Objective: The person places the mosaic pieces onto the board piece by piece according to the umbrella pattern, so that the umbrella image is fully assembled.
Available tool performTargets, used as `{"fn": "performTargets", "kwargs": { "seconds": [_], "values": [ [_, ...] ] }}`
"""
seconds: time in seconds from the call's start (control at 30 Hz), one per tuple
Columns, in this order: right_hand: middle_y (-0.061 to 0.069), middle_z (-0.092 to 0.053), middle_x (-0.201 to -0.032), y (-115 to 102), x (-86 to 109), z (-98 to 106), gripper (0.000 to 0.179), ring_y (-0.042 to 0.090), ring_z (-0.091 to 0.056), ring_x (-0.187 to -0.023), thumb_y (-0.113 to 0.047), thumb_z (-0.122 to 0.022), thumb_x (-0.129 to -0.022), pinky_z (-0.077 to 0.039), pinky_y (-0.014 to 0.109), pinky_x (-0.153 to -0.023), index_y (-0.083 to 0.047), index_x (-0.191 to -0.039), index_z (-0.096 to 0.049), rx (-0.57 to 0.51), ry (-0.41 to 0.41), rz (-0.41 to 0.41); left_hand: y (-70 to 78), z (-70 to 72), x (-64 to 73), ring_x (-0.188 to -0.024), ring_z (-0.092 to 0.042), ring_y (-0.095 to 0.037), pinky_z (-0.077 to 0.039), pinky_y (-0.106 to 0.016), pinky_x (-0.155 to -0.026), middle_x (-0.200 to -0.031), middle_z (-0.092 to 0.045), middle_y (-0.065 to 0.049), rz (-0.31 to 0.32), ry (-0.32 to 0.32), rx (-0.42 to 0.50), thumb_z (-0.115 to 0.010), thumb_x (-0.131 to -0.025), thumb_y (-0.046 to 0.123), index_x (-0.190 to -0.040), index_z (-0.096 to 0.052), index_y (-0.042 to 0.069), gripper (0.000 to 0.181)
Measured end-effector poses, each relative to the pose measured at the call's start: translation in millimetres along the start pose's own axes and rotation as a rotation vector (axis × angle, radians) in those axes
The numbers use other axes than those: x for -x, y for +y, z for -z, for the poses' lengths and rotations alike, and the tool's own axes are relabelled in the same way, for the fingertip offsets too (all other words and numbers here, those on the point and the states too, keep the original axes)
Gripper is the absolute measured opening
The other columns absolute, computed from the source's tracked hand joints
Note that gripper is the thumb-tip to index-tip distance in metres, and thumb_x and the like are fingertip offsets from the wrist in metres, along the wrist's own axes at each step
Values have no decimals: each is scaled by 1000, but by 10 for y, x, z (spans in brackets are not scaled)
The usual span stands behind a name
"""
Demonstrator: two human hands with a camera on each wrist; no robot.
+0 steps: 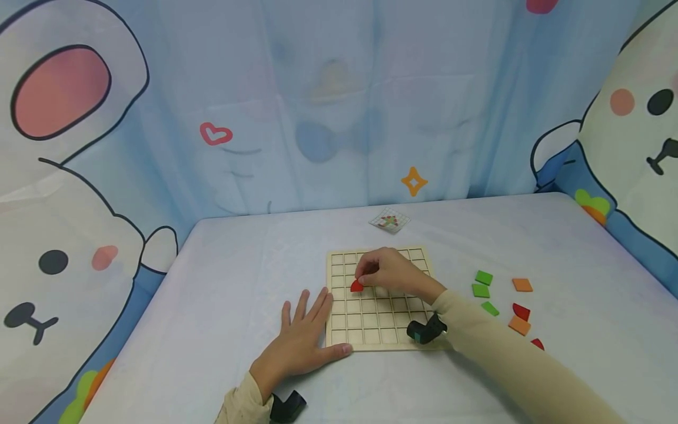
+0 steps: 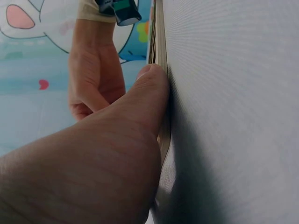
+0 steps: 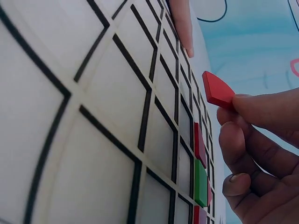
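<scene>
My right hand (image 1: pixel 389 272) pinches a red quarter-round tile (image 3: pixel 217 89) between thumb and fingers, just above the wooden grid board (image 1: pixel 371 335). In the right wrist view, a green tile (image 3: pixel 201 182) and red tiles (image 3: pixel 199 144) sit in the board's squares; the hand hides them in the head view. My left hand (image 1: pixel 302 344) lies with its fingers spread at the board's left side. Its thumb (image 2: pixel 152 88) touches the front edge near the left corner.
Right of the board lie several loose tiles: green squares (image 1: pixel 481 290), orange squares (image 1: pixel 522 285) and red pieces (image 1: pixel 521 311). Behind the board, a small card (image 1: pixel 389 220) with a coloured grid pattern lies on the white tabletop (image 1: pixel 254 265). A printed curtain (image 1: pixel 339 118) hangs behind.
</scene>
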State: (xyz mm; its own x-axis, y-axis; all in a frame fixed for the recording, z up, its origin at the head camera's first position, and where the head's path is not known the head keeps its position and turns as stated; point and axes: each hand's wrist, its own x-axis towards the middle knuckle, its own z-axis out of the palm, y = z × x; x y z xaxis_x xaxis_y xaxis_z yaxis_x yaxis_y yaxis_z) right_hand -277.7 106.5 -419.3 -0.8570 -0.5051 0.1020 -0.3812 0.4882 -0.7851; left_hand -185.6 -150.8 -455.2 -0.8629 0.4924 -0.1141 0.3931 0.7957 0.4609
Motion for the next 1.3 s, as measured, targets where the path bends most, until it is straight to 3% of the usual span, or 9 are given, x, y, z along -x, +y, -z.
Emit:
{"fn": "performTargets", "kwargs": {
  "seconds": [0.93, 1.3],
  "values": [
    [-7, -66, -78, -20, -51, -140, 18, 11, -57, -74, 8, -73, -90, -52, 30, -71, -10, -86, -75, 140, -66, 116, -8, -9, -6, -163, 6, -41, 7, -71, -122, -180, -9, -5, 3, 5, -4, -62, -96, 75, -173, -18, 9, 109],
    [-7, -61, -82, -1, -71, -153, 14, 10, -52, -78, 2, -77, -90, -47, 32, -75, -11, -86, -77, 306, -58, 171, -4, -7, -1, -163, 5, -42, 6, -71, -122, -180, -11, -6, -1, 13, -10, -63, -97, 72, -172, -20, 8, 108]
  ]
}}
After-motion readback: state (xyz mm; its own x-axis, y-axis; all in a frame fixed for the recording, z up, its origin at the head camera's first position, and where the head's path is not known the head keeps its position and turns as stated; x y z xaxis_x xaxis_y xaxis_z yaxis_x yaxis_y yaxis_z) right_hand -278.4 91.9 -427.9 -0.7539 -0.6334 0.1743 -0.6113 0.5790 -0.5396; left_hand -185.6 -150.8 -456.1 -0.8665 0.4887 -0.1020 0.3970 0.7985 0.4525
